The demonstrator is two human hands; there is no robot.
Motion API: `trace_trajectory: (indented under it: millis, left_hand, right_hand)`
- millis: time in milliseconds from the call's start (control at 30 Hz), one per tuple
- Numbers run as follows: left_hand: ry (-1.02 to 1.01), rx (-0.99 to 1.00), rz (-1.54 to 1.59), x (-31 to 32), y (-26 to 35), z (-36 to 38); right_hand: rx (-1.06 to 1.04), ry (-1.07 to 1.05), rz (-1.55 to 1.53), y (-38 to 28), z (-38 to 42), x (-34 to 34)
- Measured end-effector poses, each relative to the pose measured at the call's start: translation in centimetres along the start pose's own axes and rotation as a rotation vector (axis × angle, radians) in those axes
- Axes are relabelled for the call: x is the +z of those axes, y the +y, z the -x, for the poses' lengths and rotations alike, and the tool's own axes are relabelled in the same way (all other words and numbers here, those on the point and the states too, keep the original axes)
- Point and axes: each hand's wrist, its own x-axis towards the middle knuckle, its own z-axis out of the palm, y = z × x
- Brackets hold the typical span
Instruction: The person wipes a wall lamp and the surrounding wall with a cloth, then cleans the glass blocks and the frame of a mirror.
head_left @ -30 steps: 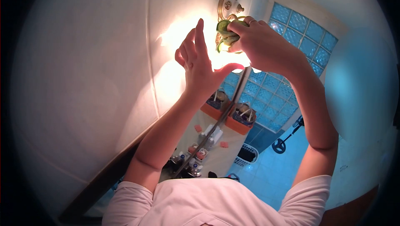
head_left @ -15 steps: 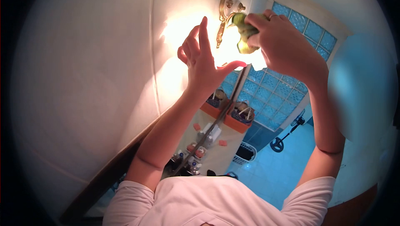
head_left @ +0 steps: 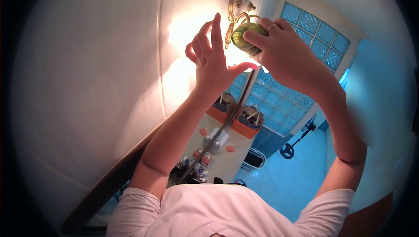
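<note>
A wall lamp (head_left: 238, 5) with a gold and white mount is lit, its glowing shade (head_left: 236, 57) washed out by glare. My left hand (head_left: 210, 60) is raised beside the shade, fingers stretched upward and apart, the thumb reaching along the shade's lower edge. My right hand (head_left: 286, 56), with a ring on one finger, grips a bunched green cloth (head_left: 248, 37). That cloth overlaps the upper part of the shade, just under the curved gold arm, and hides some of it.
Below the lamp a mirror (head_left: 200, 125) leans across the view beside a counter with bottles (head_left: 200, 171) and an orange basket (head_left: 246, 123). Behind are a glass-block window (head_left: 321, 32), a white laundry basket (head_left: 253, 160) and a black wheeled pole (head_left: 299, 141) on the floor.
My right hand has shifted a little left and down with the cloth, which is now bunched more compactly and nearer my left hand. The left hand stays almost where it was.
</note>
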Motion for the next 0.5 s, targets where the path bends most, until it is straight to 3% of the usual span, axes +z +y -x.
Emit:
trace_trajectory:
  millis: [67,167,267,400,500]
  left_hand:
    - [0.002,0.0,0.003,0.0,0.0,0.0]
    - [0.001,0.015,0.026,-0.4,0.2,0.1]
    - [0.009,0.015,0.028,-0.3,0.2,0.2]
    - [0.014,0.038,-0.021,0.2,-0.2,0.2]
    - [0.019,0.041,-0.044,-0.1,0.0,0.2]
  right_hand:
    - [-0.031,-0.079,-0.094,0.1,0.1,-1.2]
    - [0.016,0.042,0.042,1.1,-0.3,-0.2]
    - [0.109,0.143,-0.036,1.3,-0.9,1.5]
    - [0.178,-0.104,-0.24,0.3,-0.5,2.6]
    - [0.102,-0.116,-0.137,0.5,-0.2,1.8]
